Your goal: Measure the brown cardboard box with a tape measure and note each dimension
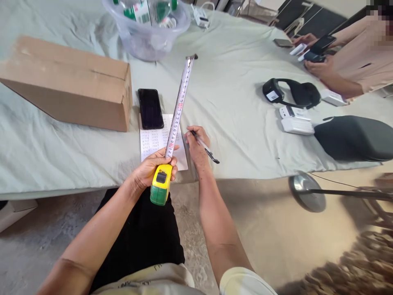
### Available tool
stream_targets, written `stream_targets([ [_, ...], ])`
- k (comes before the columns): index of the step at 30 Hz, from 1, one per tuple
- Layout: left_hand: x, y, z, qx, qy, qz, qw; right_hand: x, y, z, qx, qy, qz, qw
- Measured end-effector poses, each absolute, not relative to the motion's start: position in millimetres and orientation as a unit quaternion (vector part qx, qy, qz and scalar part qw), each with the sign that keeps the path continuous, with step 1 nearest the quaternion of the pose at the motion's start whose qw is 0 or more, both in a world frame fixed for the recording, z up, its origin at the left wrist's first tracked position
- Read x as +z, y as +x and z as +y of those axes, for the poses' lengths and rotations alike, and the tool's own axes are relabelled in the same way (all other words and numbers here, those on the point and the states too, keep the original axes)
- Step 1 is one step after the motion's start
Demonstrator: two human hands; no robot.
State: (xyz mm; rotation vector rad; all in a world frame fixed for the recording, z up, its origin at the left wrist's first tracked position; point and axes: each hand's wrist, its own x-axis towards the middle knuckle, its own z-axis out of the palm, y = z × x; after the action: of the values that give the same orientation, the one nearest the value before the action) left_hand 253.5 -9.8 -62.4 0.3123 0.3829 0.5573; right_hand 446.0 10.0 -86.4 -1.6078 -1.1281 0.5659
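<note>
My left hand [153, 168] is closed around a yellow and green tape measure [161, 182]. Its blade is pulled out and points away from me, tilted a little right, above the table. My right hand [198, 143] rests by the right edge of a sheet of paper [181, 157] and grips a black and white pen [204, 146]. Rows of handwriting cover part of the sheet. A black phone [150, 108] lies across its upper left. To the left of the phone stands a closed cardboard box [73, 90].
A clear plastic basin [147, 41] with bottles sits behind the box. On the right of the cloth-covered table [239, 135] lie a black headset [291, 93], white boxes [296, 123] and a dark case [353, 137]. Another person's hands [321, 65] hold devices at the far right.
</note>
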Motion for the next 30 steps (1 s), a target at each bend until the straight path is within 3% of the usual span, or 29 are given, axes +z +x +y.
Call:
stream_targets([
  [14, -68.7, 250.1, -17.9, 0.248, 0.255, 0.068, 0.932, -82.8, 442.4, 10.8, 0.196, -0.690, -0.491, 0.494],
  [19, -58.7, 226.1, -28.6, 0.297, 0.270, 0.037, 0.915, -87.3, 441.5, 13.5, 0.179, -0.678, -0.526, 0.481],
  [25, -47.9, 145.9, -39.3, 0.450, 0.260, 0.116, 0.847, -87.6, 449.1, 16.1, 0.141, -0.693, -0.580, 0.405],
  [30, -29.7, 66.2, -24.8, 0.576, 0.251, 0.231, 0.743, -66.8, 463.2, 20.6, 0.124, -0.705, -0.659, 0.229],
])
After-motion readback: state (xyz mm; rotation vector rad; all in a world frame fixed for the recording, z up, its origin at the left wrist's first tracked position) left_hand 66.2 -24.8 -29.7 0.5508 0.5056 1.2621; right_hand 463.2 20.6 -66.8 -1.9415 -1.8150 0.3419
